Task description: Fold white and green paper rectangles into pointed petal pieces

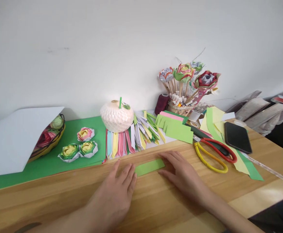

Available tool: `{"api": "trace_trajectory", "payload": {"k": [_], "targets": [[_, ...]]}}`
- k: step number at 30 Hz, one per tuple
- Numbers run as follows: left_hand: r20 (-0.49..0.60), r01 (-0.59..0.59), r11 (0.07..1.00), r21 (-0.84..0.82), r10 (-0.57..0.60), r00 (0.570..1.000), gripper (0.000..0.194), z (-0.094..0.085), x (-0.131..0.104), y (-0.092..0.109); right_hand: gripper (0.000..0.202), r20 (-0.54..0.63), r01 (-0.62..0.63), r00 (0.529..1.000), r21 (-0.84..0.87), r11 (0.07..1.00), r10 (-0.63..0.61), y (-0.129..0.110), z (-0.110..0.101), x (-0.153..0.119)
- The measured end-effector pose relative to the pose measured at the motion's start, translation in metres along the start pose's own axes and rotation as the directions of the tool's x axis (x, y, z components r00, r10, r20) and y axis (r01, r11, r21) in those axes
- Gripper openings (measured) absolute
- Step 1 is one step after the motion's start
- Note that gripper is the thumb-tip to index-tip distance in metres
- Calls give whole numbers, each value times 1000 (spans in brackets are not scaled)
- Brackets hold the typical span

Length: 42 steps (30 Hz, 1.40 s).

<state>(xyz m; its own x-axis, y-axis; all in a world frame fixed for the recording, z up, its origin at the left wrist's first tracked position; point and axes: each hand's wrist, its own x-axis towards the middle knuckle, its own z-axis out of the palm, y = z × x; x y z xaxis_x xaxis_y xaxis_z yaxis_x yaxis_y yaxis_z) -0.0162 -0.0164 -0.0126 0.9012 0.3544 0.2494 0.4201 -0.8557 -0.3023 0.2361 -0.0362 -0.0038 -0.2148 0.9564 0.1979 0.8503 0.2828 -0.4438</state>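
Green paper strip (149, 167) flat on the bench (66, 194) — left hand (117, 189) spread at one end, right hand (183, 174) half-open around the other.

Your single head-worn view looks forward and down from above the near side of the bench (66, 207), facing the wall (88, 48).

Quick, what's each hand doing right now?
Left hand: open, fingertips at the green strip's left end.
Right hand: thumb and fingers apart around its right end; grip unclear.
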Motion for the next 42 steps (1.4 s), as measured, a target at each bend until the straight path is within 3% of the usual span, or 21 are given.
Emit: {"api": "trace_trajectory", "payload": {"k": [4, 8, 12, 15, 18, 22, 28, 33, 37, 42], "targets": [[0, 8, 1000, 5, -8, 1000, 28, -5, 2, -2, 41, 66, -105, 993, 110, 988, 98, -1, -2, 7], [-9, 21, 1000, 21, -21, 1000, 25, -9, 7, -5, 26, 71, -144, 988, 148, 978, 135, -7, -1, 11], [-126, 62, 997, 37, -57, 990, 28, -17, 16, -9, 15, 25, -138, 990, 137, 981, 136, -14, 2, 4], [-221, 67, 998, -1, -66, 973, 31, -23, 20, -8, 11, -77, -75, 994, 72, 995, 80, -20, 5, -4], [-191, 66, 990, -128, -89, 978, 36, -23, 19, -4, 17, -155, 40, 987, -22, 999, -43, -30, 9, -12], [-139, 75, 916, -395, -140, 980, 35, -18, 19, 0, 23, -174, 186, 965, -68, 980, -195, -46, 15, -19], [-96, 94, 807, -584, -183, 978, 35, -13, 23, -3, 14, 7, 300, 954, 25, 954, -300, -59, 5, -18], [-32, 175, 705, -687, -270, 962, 25, -13, 25, -7, 33, 117, 374, 921, 13, 927, -373, -48, -7, -9], [10, 228, 680, -697, -309, 951, 16, -9, 26, -11, 25, 92, 449, 893, -103, 888, -441, -35, -5, 2], [64, 293, 667, -686, -345, 936, 20, -2, 27, -17, 27, 101, 520, 854, -132, 844, -510, -26, -2, 15]]}}
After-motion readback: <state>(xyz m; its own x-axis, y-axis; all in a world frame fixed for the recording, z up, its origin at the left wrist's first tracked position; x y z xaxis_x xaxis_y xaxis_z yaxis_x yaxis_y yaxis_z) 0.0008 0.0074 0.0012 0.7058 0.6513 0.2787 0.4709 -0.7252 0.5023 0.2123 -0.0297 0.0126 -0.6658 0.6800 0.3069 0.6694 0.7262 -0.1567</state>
